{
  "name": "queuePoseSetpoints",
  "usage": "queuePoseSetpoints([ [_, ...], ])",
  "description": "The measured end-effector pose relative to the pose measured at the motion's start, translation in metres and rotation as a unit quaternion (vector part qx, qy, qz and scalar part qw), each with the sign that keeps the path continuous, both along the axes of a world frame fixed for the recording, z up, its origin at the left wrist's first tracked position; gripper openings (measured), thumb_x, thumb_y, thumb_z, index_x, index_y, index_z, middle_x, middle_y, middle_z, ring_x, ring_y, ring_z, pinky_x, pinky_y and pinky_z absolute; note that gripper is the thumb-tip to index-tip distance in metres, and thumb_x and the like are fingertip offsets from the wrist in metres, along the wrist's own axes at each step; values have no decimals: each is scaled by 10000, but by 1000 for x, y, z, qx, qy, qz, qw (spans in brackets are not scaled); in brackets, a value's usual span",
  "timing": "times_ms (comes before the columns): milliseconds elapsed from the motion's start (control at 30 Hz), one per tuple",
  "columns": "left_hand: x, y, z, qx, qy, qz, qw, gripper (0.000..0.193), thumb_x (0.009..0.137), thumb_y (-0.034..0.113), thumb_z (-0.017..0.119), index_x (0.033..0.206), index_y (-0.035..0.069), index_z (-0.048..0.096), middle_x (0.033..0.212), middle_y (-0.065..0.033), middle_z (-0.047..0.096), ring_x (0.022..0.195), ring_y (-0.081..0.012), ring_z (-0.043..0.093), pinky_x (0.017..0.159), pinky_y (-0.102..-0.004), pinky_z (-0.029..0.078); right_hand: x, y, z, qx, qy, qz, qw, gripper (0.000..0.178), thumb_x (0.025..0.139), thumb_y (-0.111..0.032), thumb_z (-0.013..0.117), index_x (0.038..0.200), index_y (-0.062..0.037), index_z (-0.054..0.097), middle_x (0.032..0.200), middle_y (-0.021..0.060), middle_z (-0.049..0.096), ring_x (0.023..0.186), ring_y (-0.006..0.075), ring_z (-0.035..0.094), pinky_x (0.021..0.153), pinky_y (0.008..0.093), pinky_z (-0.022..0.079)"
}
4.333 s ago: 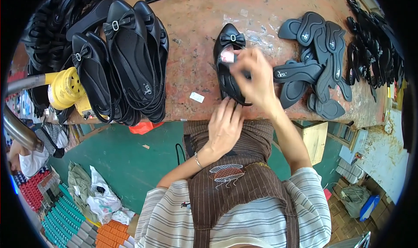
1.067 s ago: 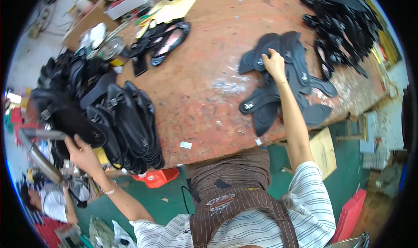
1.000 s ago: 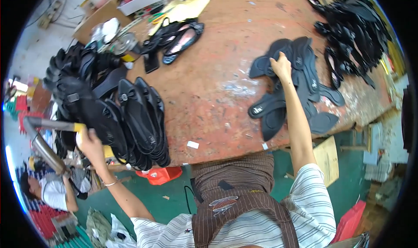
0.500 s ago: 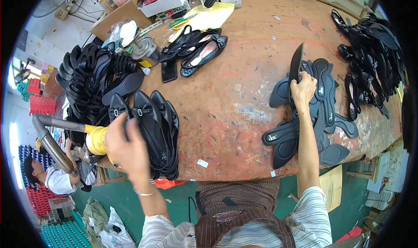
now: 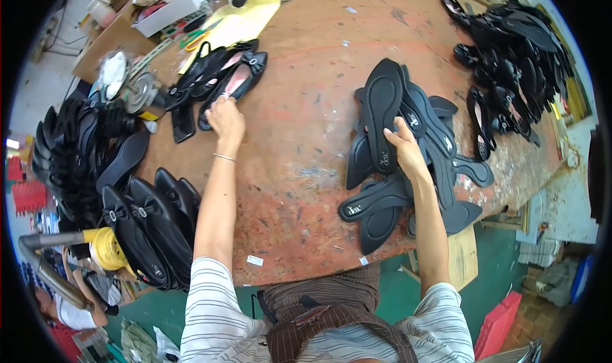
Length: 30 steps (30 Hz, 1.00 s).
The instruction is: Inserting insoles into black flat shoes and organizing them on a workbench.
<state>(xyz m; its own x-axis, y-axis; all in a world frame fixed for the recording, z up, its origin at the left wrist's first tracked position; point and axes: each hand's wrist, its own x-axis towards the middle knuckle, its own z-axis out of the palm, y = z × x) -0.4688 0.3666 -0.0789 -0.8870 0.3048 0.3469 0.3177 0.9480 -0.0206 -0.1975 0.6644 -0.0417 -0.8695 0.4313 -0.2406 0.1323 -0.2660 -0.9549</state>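
My right hand [image 5: 408, 145] holds a black insole [image 5: 384, 98] by its side, thumb on its upper face. This insole shows its padded face above a loose pile of similar black insoles [image 5: 440, 143]. Further left, my left hand [image 5: 226, 121] is closed at the heel end of a black shoe [image 5: 250, 73] with a bow and a pale pinkish lining. Its fingertips are partly hidden by the hand itself. Other black slingback shoes [image 5: 203, 66] lie against that one. Pointed black shoes with bows [image 5: 145, 213] stand in a row near the front left edge.
Black shoe parts [image 5: 73, 140] are heaped at the far left, behind a yellow-collared pipe [image 5: 107, 248]. A metal can [image 5: 141, 95], scissors [image 5: 194, 39] and yellow paper [image 5: 252, 22] lie at the back left. More black shoes [image 5: 519, 50] are piled far right. Another person [image 5: 70, 309] is at lower left.
My left hand has moved from the pointed shoes up to the slingback shoes. My right hand has turned the insole from edge-on to flat. The whole view has shifted.
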Motion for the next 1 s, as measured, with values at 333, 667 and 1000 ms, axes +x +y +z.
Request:
queuePoseSetpoints([
  [333,214,-21,49,125,-203,-115,964,116,786,61,664,885,54,723,864,-153,635,855,-343,639,759,-445,520,2,2,22,-124,-1,86,989,370,1009,-135,486,1346,19,492,1300,87,582,1171,177,560,1032,310,420],
  [667,319,-88,45,126,-218,-213,944,196,756,21,643,938,29,716,856,-107,606,860,-292,605,738,-408,523,84,-45,94,113,161,-174,965,643,958,-24,497,1528,-29,199,1186,179,613,891,245,698,835,357,581],
  [1000,365,-142,50,275,-32,-160,947,232,806,-68,654,1013,21,712,982,-116,641,890,-278,586,798,-381,480,158,-34,40,-134,361,277,880,446,908,-233,608,1223,79,554,1049,150,663,908,273,647,838,344,529],
])
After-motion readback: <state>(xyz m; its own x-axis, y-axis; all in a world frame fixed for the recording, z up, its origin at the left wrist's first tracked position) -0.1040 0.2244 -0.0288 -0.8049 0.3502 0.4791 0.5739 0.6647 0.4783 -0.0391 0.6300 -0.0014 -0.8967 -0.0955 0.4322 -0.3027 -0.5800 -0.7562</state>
